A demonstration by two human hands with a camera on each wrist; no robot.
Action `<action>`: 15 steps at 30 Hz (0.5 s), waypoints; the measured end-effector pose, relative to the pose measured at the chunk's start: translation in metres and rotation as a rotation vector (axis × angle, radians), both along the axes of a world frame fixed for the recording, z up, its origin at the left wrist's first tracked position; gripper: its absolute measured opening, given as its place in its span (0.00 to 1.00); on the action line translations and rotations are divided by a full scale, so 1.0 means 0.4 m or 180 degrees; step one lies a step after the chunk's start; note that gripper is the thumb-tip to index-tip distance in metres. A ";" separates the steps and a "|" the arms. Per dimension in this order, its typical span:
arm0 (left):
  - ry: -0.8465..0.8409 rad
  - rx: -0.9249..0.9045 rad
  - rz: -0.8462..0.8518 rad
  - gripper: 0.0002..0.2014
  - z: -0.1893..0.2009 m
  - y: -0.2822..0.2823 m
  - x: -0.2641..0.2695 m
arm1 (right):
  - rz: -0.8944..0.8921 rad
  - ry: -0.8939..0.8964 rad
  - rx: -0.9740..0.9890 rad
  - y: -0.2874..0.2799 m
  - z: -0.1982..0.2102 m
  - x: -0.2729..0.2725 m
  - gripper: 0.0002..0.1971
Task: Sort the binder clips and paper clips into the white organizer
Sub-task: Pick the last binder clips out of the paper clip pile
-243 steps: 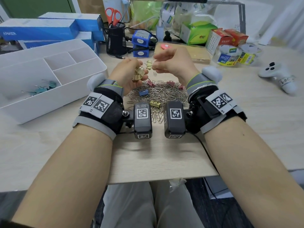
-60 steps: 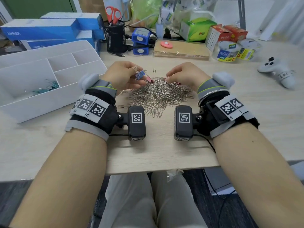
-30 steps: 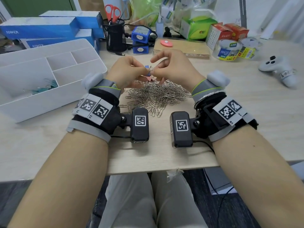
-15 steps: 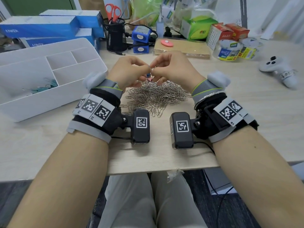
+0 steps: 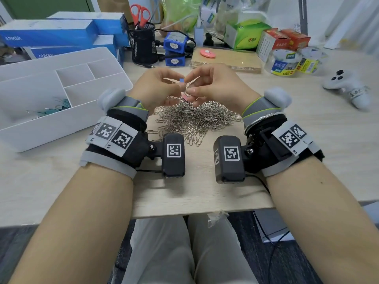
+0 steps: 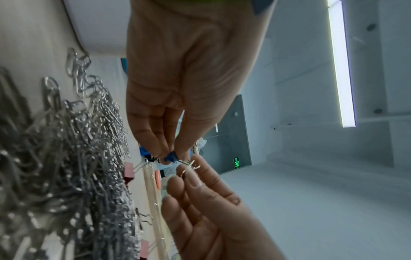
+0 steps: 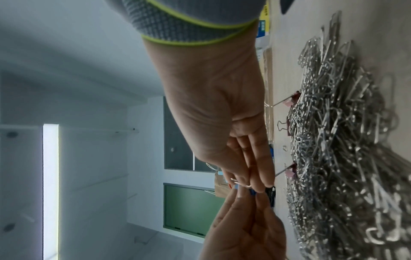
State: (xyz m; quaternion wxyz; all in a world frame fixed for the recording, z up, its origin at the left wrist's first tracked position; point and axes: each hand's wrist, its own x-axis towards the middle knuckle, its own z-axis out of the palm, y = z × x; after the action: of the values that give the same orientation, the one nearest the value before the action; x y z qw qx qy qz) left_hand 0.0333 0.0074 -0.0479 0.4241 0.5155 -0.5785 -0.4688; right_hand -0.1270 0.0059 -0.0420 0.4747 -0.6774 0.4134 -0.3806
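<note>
Blue binder clip (image 5: 181, 80): pinched by left hand (image 5: 158, 87) above paper clip pile (image 5: 196, 117).
Right hand (image 5: 213, 85): fingers pinch its wire handle.
White organizer (image 5: 61, 124): left of pile.

Office desk (image 5: 307, 124) — scissors (image 5: 140, 14), tape rolls (image 5: 284, 62)

Wore grey wristbands (image 5: 131, 104) edged lime, black straps with checkered markers (image 5: 114, 135), boxy black cameras (image 5: 174, 155), light trousers (image 5: 162, 253).

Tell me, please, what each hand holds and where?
Left hand pinches the blue binder clip by its body; right hand pinches the clip's wire handle.
</note>
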 end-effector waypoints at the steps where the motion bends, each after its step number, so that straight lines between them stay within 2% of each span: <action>1: -0.0010 -0.0039 -0.0031 0.06 -0.003 -0.001 0.000 | 0.0014 0.0058 -0.0012 0.000 -0.001 0.002 0.11; 4: 0.0068 -0.0092 -0.0152 0.10 -0.003 -0.003 -0.002 | 0.0069 0.0002 0.0030 0.000 0.001 0.000 0.09; 7: 0.0068 -0.0095 -0.0171 0.08 -0.002 -0.004 -0.001 | 0.0152 0.0059 0.0106 0.003 0.003 -0.006 0.12; 9: -0.0080 -0.0109 0.0004 0.10 -0.009 -0.011 0.004 | 0.0233 0.0142 0.0130 0.006 0.004 -0.002 0.13; 11: -0.0207 -0.0092 0.0245 0.13 -0.015 -0.019 0.009 | 0.0279 0.0137 0.0132 0.008 0.009 0.001 0.11; 15: -0.0179 -0.0026 0.0580 0.08 -0.005 -0.022 0.001 | -0.0102 0.0454 0.0058 -0.001 0.011 -0.018 0.08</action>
State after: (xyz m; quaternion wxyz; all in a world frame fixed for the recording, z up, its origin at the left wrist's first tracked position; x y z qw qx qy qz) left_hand 0.0336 -0.0016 -0.0500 0.4507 0.5772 -0.5428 -0.4112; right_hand -0.1343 0.0055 -0.0377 0.4440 -0.6918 0.4605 -0.3351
